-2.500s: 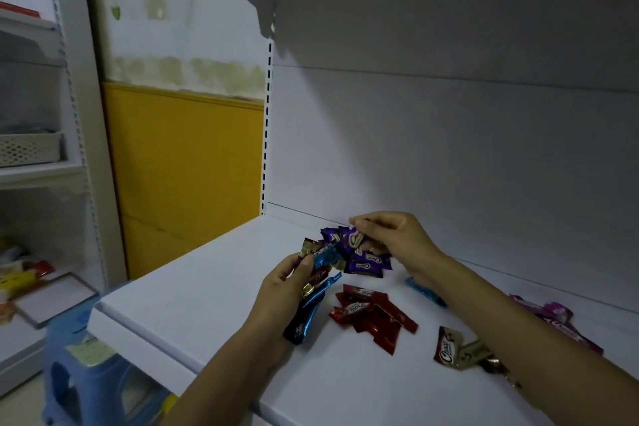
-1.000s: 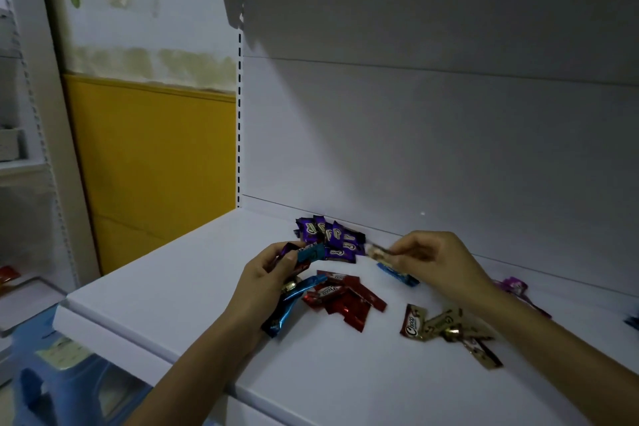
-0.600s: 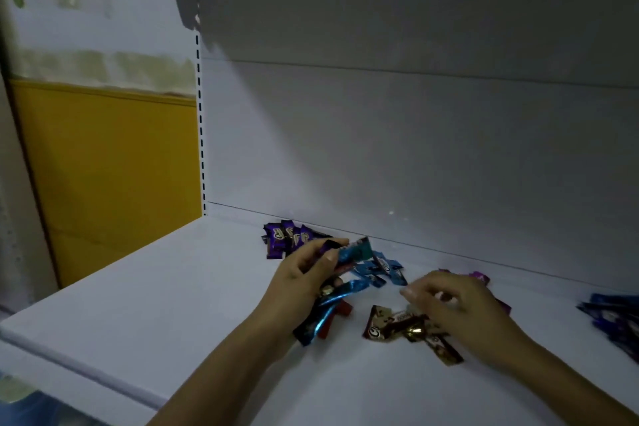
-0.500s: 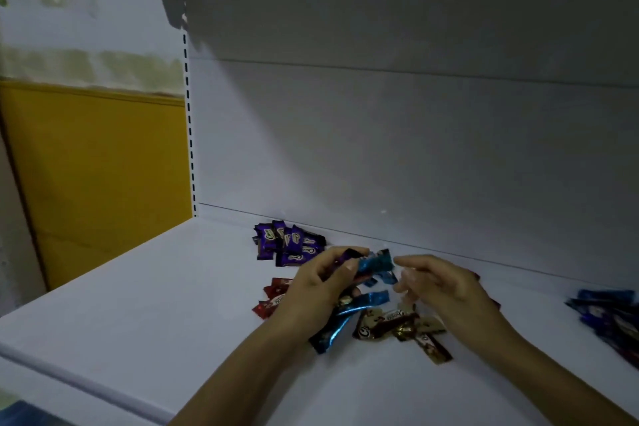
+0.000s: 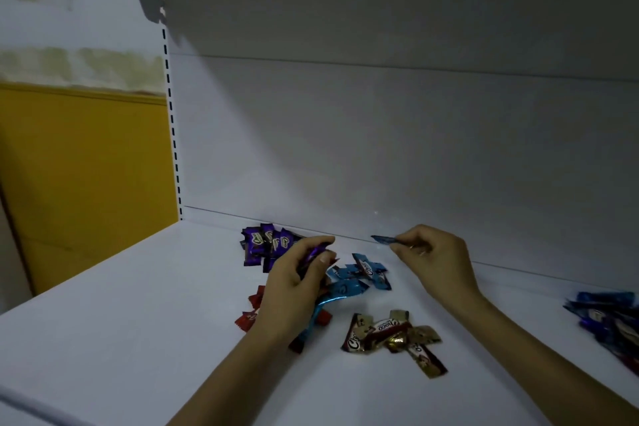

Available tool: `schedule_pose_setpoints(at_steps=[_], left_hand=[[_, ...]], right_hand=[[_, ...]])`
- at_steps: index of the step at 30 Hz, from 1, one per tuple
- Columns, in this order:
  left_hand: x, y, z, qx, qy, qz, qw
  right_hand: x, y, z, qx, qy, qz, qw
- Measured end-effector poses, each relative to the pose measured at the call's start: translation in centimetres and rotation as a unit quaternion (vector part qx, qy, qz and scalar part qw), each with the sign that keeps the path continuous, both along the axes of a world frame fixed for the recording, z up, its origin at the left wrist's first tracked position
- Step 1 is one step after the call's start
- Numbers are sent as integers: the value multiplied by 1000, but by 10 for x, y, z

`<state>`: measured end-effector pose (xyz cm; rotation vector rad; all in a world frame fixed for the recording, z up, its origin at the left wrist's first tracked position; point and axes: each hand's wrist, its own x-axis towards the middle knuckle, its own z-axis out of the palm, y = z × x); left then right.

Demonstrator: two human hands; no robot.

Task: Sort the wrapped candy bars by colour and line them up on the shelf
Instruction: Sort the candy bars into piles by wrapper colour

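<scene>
Two hands work over colour piles on the white shelf (image 5: 138, 322).
The right hand (image 5: 434, 261) pinches one blue candy bar (image 5: 382, 239) between thumb and fingers, just right of the frame centre. Its long axis lies almost level and the free end points left. The left hand (image 5: 294, 287) grips a bunch of mixed bars (image 5: 342, 290) between the purple pile (image 5: 268, 242) and the gold pile (image 5: 390, 332).

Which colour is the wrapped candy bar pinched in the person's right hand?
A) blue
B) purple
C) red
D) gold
A: the right hand pinches a blue candy bar by one end, while the gold bars lie loose on the shelf.
</scene>
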<state>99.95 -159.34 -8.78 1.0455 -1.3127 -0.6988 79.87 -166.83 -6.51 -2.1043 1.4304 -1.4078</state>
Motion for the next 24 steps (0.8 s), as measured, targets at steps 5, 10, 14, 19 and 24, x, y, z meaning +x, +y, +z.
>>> schedule_pose_setpoints(at_steps=[5, 10, 14, 19, 24], left_hand=[[1, -2, -2, -35, 10, 33, 999], [-1, -3, -3, -50, -3, 32, 998], [-1, 1, 1, -77, 16, 20, 997], [0, -1, 3, -38, 122, 9, 992], [-3, -5, -2, -4, 131, -10, 991]], right_hand=[[10, -5, -19, 35, 173, 51, 983], [29, 32, -1, 80, 49, 162, 982], [54, 54, 5, 179, -24, 270, 946], [65, 65, 9, 270, -129, 270, 915], [71, 69, 7, 239, -188, 245, 921]])
